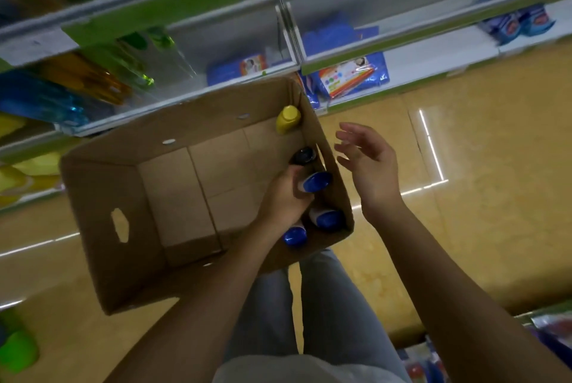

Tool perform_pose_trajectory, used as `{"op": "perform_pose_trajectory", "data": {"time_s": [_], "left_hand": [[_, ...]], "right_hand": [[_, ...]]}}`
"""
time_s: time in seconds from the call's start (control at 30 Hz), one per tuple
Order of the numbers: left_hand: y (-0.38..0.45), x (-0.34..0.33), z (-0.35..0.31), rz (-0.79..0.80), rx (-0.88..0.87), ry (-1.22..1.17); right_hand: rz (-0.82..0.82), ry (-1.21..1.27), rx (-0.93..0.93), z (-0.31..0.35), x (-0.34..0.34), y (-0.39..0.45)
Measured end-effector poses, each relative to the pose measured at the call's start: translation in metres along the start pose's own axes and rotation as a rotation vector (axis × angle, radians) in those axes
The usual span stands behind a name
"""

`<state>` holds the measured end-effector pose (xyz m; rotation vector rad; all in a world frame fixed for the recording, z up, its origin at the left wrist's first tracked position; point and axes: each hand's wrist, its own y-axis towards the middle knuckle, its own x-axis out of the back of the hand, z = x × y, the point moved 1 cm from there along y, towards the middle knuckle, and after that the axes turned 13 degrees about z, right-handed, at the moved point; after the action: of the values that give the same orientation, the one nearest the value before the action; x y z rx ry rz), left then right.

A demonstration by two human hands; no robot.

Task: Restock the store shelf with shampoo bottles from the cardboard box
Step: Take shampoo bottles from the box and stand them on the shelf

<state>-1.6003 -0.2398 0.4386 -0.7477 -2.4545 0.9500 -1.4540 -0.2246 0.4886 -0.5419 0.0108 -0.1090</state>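
Note:
An open cardboard box [102, 215] stands on the floor below me. Along its right wall stand several bottles: a yellow-capped one [288, 119], a dark-capped one [304, 156] and three with blue caps. My left hand [286, 200] reaches inside the box and grips the white bottle with the blue cap [316, 182]. Two more blue-capped bottles [328, 219] [294, 236] stand nearer to me. My right hand [370, 166] hovers open just outside the box's right wall, fingers spread. The store shelf [185, 94] runs behind the box.
The shelves hold green, orange and blue bottles [102, 73] at left and blue packets [349, 76] at right. Yellow bottles [28, 175] sit on a lower shelf at far left. Glossy yellow floor [479, 150] lies to the right; my legs are below the box.

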Motion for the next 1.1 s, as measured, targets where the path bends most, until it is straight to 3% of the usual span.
{"op": "perform_pose_trajectory", "data": {"time_s": [0.33, 0.53, 0.83, 1.1], "left_hand": [[0.062, -0.041, 0.023, -0.009, 0.078, 0.199], [0.065, -0.042, 0.029, -0.074, 0.078, 0.119], [-0.003, 0.032, -0.016, 0.027, 0.002, 0.022], [-0.086, 0.11, -0.066, -0.115, -0.14, -0.216]], "right_hand": [[0.048, -0.028, -0.064, -0.019, 0.028, 0.027], [0.058, -0.066, -0.071, -0.023, 0.036, 0.035], [0.121, -0.064, -0.019, -0.005, 0.016, 0.019], [0.296, -0.081, 0.018, 0.039, -0.025, -0.008]]}}
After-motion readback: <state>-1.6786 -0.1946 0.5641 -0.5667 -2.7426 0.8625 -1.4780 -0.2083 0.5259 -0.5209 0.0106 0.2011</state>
